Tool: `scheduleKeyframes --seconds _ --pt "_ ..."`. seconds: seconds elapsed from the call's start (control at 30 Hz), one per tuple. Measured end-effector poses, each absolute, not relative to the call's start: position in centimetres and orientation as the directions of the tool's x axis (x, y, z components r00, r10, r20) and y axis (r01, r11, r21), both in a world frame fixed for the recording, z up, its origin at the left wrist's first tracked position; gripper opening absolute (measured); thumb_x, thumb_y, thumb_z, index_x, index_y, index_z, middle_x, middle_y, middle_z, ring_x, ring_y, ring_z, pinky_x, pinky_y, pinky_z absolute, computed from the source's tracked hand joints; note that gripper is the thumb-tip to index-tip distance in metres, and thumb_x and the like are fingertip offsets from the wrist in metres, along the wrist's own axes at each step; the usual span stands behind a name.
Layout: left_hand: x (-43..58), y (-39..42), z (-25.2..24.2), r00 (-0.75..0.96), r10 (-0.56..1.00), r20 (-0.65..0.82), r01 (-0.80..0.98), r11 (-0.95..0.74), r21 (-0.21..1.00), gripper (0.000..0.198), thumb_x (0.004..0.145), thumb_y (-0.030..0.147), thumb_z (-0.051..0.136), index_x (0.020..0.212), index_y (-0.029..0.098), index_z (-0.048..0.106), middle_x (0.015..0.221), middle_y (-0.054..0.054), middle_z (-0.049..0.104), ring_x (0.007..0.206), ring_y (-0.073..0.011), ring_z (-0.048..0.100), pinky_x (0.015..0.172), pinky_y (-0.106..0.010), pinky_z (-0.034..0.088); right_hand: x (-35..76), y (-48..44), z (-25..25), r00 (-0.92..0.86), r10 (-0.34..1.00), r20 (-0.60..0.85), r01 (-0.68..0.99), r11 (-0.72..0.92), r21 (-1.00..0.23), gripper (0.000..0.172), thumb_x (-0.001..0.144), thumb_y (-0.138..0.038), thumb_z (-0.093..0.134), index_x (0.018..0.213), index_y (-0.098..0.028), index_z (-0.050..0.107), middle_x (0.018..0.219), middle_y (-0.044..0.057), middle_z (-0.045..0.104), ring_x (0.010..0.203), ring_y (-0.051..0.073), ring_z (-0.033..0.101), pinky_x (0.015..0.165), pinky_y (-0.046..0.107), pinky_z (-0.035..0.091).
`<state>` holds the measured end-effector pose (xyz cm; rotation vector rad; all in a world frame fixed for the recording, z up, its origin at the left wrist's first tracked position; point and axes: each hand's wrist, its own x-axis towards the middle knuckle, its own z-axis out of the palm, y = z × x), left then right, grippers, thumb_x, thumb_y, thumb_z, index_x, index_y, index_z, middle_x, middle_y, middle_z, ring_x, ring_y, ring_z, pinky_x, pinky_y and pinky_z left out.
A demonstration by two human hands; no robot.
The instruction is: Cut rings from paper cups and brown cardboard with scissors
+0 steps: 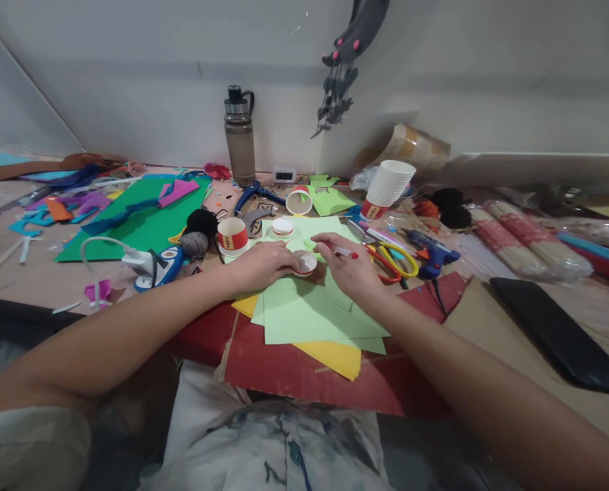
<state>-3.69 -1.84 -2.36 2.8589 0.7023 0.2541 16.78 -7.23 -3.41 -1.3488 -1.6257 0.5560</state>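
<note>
At far left, a dark green sheet lies flat with strips across it; a white plug sits near its lower edge. Next right, a red-and-white paper cup stands upright behind the left forearm.

Left hand: palm down, fingers bent, fingertips touching the left side of a shallow white cup piece. Whether they pinch its rim or merely rest on it cannot be told; the thumb is not clearly visible. A white round piece lies just beyond this hand.

Governing relation: the shallow white cup piece lies between the hands, above the light green sheets, with its pale inner face upward. Being round, it shows no long axis. The left hand is nearer, in contact; from the right fingertips the piece lies leftward and toward the wearer, with a small gap.

Right hand: fingers curled, apparently closed about a red-ended pen, whose axis runs mainly left to right, red end rightward. Its fingertips are beside a bright green scrap; contact is unclear.

Further right: yellow-handled scissors, a blue glue gun and, nearer the edge, a black phone-like slab
</note>
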Motion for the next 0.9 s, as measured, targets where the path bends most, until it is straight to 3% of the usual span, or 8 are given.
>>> scheduleKeyframes --seconds 0.23,0.4,0.57,0.73,0.9 --pt "-4.0 -2.9 -2.1 0.868 0.473 0.153 0.462 -0.881 0.103 0.034 0.091 0.034 0.051 0.12 0.022 0.062 0.101 -0.009 0.068 0.098 -0.0233 0.058 0.084 -0.036 0.042 16.7 -5.3 -2.3 -0.025 0.97 0.241 0.589 0.209 -0.781 0.025 0.091 -0.037 0.046 0.089 -0.019 0.065 0.071 0.002 0.068 0.07 0.016 0.061 0.071 0.029 0.045" --pt "-3.9 -3.1 -1.8 0.892 0.438 0.112 0.431 -0.898 0.084 0.03 0.091 0.033 0.048 0.112 0.025 0.067 0.107 -0.005 0.071 0.102 -0.0237 0.06 0.086 -0.038 0.042 16.7 -2.5 -1.5 -0.118 0.988 0.103 0.542 0.151 -0.827 0.013 0.085 -0.031 0.053 0.081 -0.019 0.057 0.061 -0.001 0.062 0.056 0.013 0.056 0.057 0.025 0.042" --pt "-3.7 -3.1 -1.0 0.885 0.462 0.054 0.456 -0.885 0.094 0.033 0.093 0.033 0.043 0.118 0.028 0.065 0.118 -0.002 0.069 0.103 -0.0218 0.064 0.078 -0.033 0.044 15.8 0.8 -0.7 -0.275 0.961 0.025 0.615 0.196 -0.764 0.019 0.083 -0.029 0.057 0.069 -0.017 0.061 0.059 0.001 0.062 0.055 0.012 0.054 0.053 0.023 0.04" --pt "-3.4 -3.2 -0.3 0.886 0.464 0.005 0.462 -0.883 0.081 0.031 0.093 0.032 0.042 0.113 0.029 0.066 0.11 -0.001 0.072 0.095 -0.0211 0.066 0.073 -0.031 0.045 13.8 2.3 0.1 -0.435 0.896 -0.086 0.695 0.274 -0.665 0.025 0.084 -0.03 0.056 0.065 -0.016 0.063 0.061 0.003 0.065 0.054 0.011 0.055 0.054 0.023 0.04" --pt "-3.3 -3.2 -0.2 0.866 0.5 -0.006 0.5 -0.864 0.063 0.03 0.093 0.032 0.042 0.107 0.028 0.068 0.105 -0.002 0.073 0.088 -0.0214 0.066 0.071 -0.032 0.045 12.3 2.5 0.6 -0.513 0.839 -0.181 0.697 0.285 -0.658 0.022 0.079 -0.02 0.057 0.058 -0.016 0.056 0.057 0.0 0.061 0.054 0.01 0.054 0.055 0.022 0.041"
